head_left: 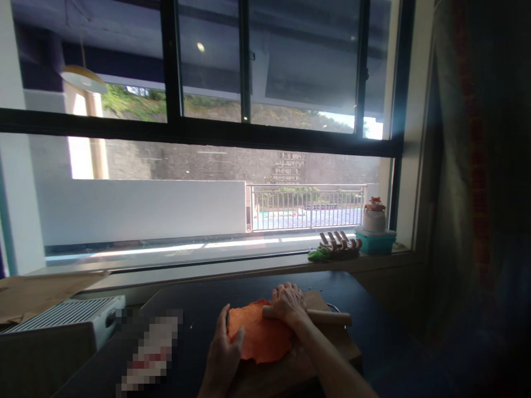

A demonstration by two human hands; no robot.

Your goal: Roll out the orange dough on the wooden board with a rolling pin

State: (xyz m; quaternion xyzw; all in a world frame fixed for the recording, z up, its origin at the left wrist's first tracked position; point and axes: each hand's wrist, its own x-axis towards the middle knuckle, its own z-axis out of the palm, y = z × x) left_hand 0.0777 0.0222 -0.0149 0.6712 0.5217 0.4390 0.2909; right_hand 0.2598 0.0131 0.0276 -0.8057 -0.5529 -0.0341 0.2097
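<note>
A thin, uneven sheet of orange dough (pixel 267 337) lies flat on a brown board (pixel 350 351) on the dark table; whether it is dough or clay is hard to be sure of. At its left edge is my left hand (pixel 224 345), thumb over the sheet and fingers along the rim. My right hand (pixel 289 303) is on top of a pale rolling pin (pixel 329 317), gripping it near its left part. The pin's left end rests over the upper right of the sheet, and its right end sticks out past my wrist. The palm hides the pin's middle.
A blurred-out pale item (pixel 151 354) lies on the table (pixel 186 296) to the left. Beyond it stand a white slatted appliance (pixel 70 315) and brown cardboard (pixel 45 290). On the windowsill are a teal box (pixel 375 241), a white jar (pixel 374 221) and a green object (pixel 319 254).
</note>
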